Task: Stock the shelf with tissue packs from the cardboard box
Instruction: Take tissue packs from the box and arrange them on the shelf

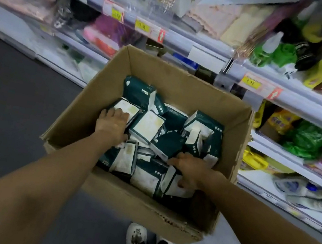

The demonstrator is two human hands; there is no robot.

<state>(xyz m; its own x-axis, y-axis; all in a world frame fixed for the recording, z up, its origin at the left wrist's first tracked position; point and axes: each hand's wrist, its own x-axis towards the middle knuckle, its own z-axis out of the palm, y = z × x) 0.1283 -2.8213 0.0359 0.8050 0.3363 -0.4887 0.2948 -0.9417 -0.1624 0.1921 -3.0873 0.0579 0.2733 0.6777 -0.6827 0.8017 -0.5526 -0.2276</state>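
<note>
A: What holds the stock?

B: An open cardboard box (84, 113), flaps up, standing on the dark floor (9, 107) in front of the shelf (210, 51). Inside lies a jumbled heap of tissue packs (173, 145), dark green and white, tilted at many angles and touching one another.

A: Where is the left hand?

B: The left hand (114, 123) reaches into the box at its left side. It rests palm down on a white-faced pack (126, 107); the fingers lie spread over the top face, and the thumb side dips toward the pack's edge. Whether that grip has closed round the pack cannot be told.

A: And the right hand?

B: The right hand (187, 166) is lower, toward the near right corner. Its fingers curl down among the packs, against a white pack (177, 186) standing on edge. The grip looks partly closed, but the fingertips are hidden, so what it holds cannot be told.

A: What surrounds the box?

B: Shelf tiers run from upper left to lower right, carrying yellow price tags (143, 26) and blurred packaged goods, green bags (306, 139) among them. A white shoe (136, 236) shows below the box.
</note>
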